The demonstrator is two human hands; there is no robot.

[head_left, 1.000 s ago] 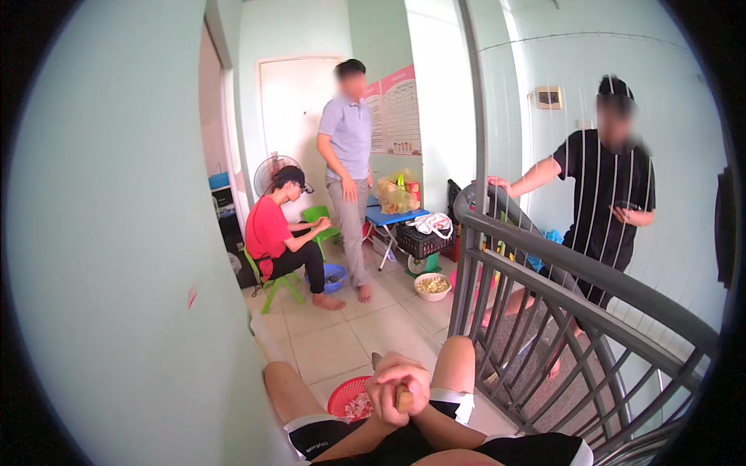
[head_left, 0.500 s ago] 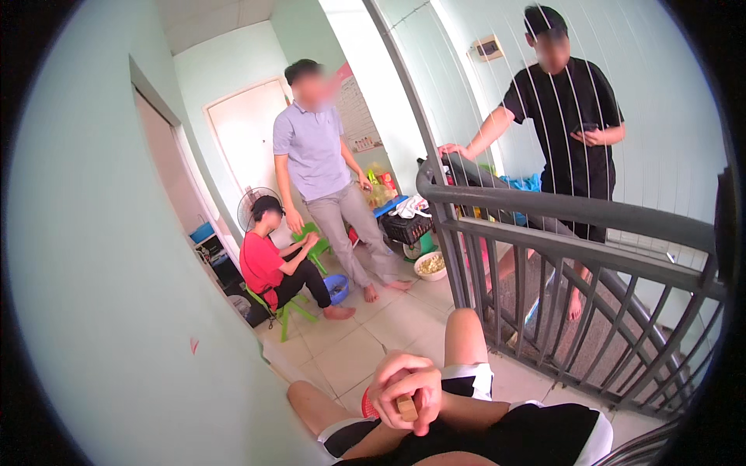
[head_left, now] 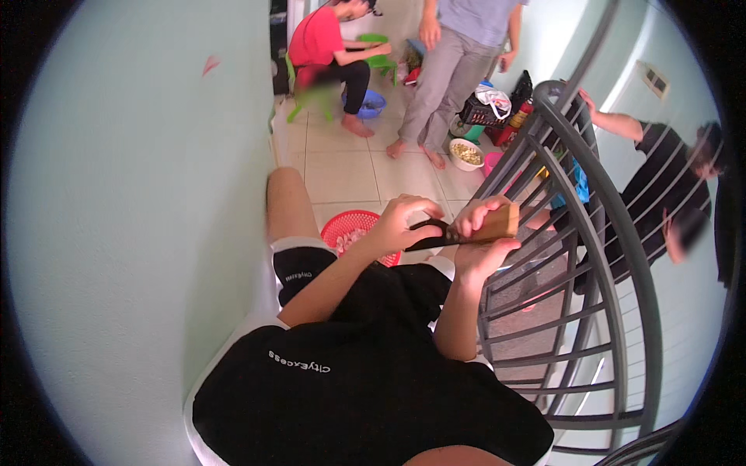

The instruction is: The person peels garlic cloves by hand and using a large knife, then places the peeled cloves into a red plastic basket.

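Note:
A knife with a light wooden handle [head_left: 500, 223] and a dark blade [head_left: 429, 236] lies across between my hands, above my lap. The handle rests in the palm of my right hand [head_left: 475, 256], with fingers curled over it and the thumb stretched out below. My left hand [head_left: 400, 224] is at the blade, its thumb against the dark metal and its fingers bent over; the exact contact is partly hidden. Below my left hand, between my knees, a red perforated basket [head_left: 334, 227] holds pale pink pieces [head_left: 351, 239], perhaps meat.
Close on my right is a dark metal railing [head_left: 598, 182], with a person in black [head_left: 645, 186] beyond it. A plain wall [head_left: 155, 233] stands at my left. Ahead are a seated person in red [head_left: 318, 40], a standing person [head_left: 458, 70], a blue basin [head_left: 365, 104] and a white bowl [head_left: 466, 161].
The view has tilted down and turned. My hands, earlier clasped together round the wooden handle, have come apart, showing the dark blade. The red basket is now more visible.

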